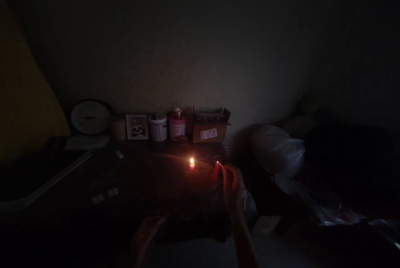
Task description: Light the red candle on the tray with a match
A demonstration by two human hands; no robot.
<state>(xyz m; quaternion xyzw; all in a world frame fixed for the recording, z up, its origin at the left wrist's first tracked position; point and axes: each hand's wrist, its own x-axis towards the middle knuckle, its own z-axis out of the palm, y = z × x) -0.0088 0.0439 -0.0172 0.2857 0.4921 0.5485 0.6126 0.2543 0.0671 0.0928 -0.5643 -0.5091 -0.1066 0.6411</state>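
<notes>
Matchstick point(219, 164) with a small glowing tip sits pinched in the right hand point(233, 182), which is stretched forward over the dark table point(140, 176). The fingers are closed narrow around the stick, thumb against fingertips, and its tip is at the top of a red candle point(216, 171) that shows no flame of its own. Just to the left, a shorter candle point(192, 164) is already burning, so I judge one candle is lit and the red one is not yet lit.

Closer to me, the left hand point(146, 230) rests low at the table edge beside some dark object; it is too dim to tell if this hand is open or closed on something.

Farther on the right lies a white plastic bag point(276, 149). Along the wall at the back stand a cardboard box point(210, 130), a pink jar point(177, 127) with a small figurine on top, a white tub point(158, 127), a panda picture point(137, 127) and a round white fan-like object point(90, 117).
</notes>
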